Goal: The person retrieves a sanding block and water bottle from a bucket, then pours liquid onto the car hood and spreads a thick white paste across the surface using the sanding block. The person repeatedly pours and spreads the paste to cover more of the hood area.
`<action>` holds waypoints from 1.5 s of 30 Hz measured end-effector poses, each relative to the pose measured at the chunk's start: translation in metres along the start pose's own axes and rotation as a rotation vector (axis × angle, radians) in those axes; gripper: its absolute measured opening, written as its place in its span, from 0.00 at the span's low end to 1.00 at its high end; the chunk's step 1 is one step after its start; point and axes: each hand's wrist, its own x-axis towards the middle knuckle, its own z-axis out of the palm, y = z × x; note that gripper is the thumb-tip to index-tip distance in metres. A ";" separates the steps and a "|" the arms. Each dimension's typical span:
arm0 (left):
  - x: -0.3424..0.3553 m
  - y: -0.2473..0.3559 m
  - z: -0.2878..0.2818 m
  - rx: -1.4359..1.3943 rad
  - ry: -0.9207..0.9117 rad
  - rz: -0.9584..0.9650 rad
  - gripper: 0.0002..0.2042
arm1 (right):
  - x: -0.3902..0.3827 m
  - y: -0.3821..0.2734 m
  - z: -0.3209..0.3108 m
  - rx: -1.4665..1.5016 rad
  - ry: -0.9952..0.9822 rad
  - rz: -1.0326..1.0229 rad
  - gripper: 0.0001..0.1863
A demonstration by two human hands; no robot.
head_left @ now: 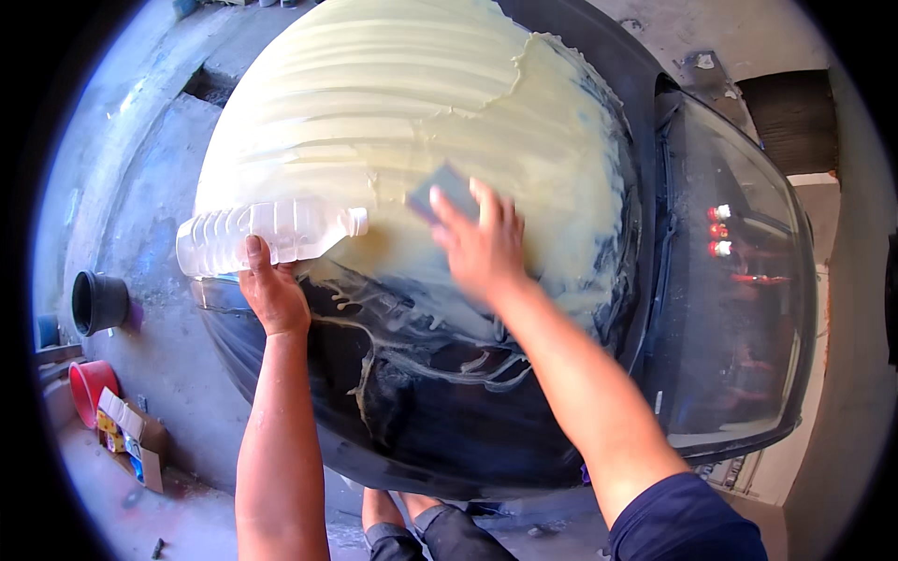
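A clear ribbed plastic bottle (267,236) with a white cap lies nearly level in my left hand (273,292); the thumb presses its side and the other fingers go out of sight beneath it. Its capped end points right, over a car hood (430,421) coated in pale cream filler (374,103). My right hand (485,241), slightly blurred, is closed on a grey sheet that looks like sandpaper (442,192), flat against the filler. Whitish wet smears run along the filler's near and right edges, over the dark paint.
The windshield (734,271) rises at the right of the hood. On the floor to the left stand a black bucket (98,302), a red bucket (92,388) and an open cardboard box (133,438) with small items. A wall (847,374) runs along the far right.
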 end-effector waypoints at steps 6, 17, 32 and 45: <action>-0.003 -0.001 0.001 -0.030 0.006 0.022 0.27 | 0.001 0.023 -0.006 0.008 -0.030 -0.072 0.25; -0.003 -0.001 -0.010 0.049 0.025 0.013 0.26 | -0.024 0.012 -0.012 0.019 -0.087 -0.015 0.26; -0.001 -0.009 -0.007 0.047 -0.002 0.019 0.25 | -0.002 0.050 -0.013 -0.009 -0.036 0.026 0.25; 0.000 -0.008 0.008 0.017 -0.044 0.044 0.29 | 0.085 0.089 -0.002 -0.055 0.081 0.108 0.24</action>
